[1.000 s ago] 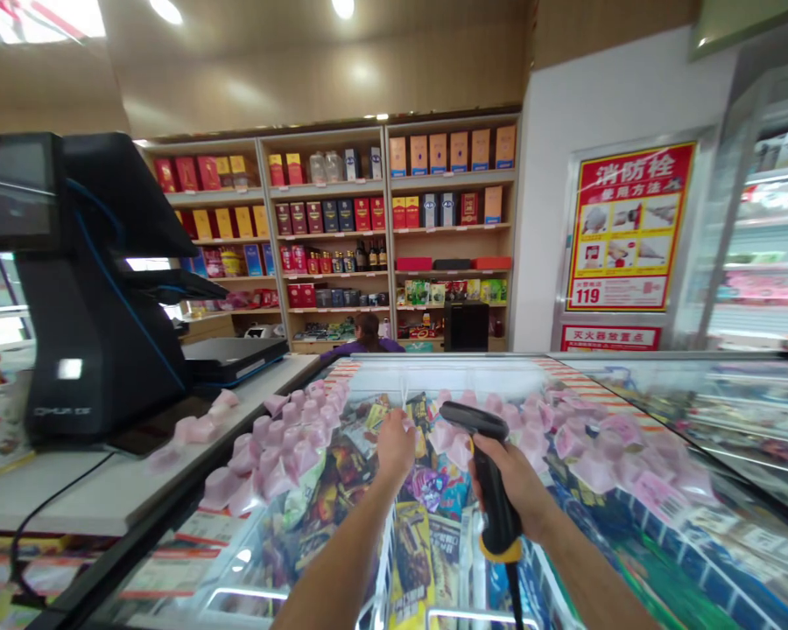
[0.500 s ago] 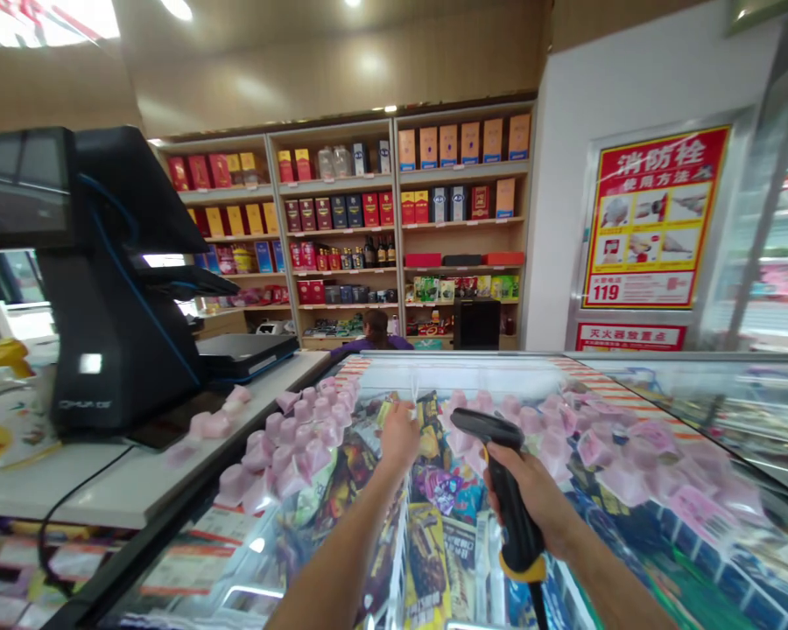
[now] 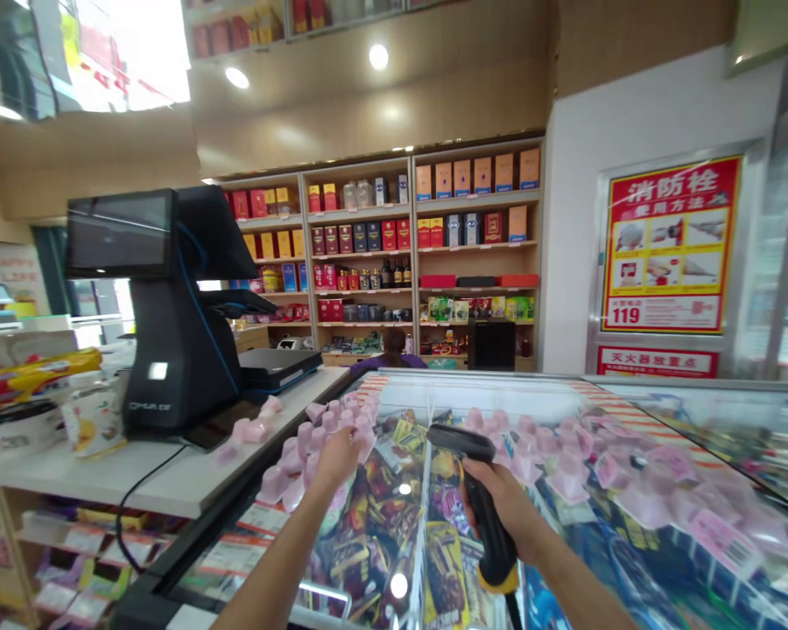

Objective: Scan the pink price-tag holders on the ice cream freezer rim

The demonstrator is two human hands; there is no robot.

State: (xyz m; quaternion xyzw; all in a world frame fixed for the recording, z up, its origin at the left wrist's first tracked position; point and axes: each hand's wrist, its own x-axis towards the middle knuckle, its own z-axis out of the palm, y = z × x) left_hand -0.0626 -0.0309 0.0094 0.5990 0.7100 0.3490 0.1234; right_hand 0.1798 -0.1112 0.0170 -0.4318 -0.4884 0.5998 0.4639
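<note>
My right hand [image 3: 499,503] is wrapped around the grip of a black-and-yellow handheld barcode scanner [image 3: 482,507], whose head points left over the freezer's glass top. My left hand [image 3: 338,457] is at the left cluster of pink cup-shaped packs [image 3: 302,451], its fingers curled in among them. Whether a pack is between those fingers is hidden. A second, larger spread of pink packs [image 3: 571,472] lies on the glass to the right of the scanner. Under the glass, wrapped ice creams [image 3: 374,516] fill the freezer compartments.
On the left, a white counter [image 3: 171,490] bears a black checkout terminal [image 3: 177,367], a flat scale [image 3: 279,366] and several more pink packs [image 3: 256,427]. Behind the freezer, a person [image 3: 392,350] sits low before shelves of boxed goods [image 3: 361,236]. A cable [image 3: 128,507] hangs off the counter.
My left hand has moved left from the freezer's middle to the left pink packs. The scanner in my right hand has shifted slightly left. The view has tilted up and turned left.
</note>
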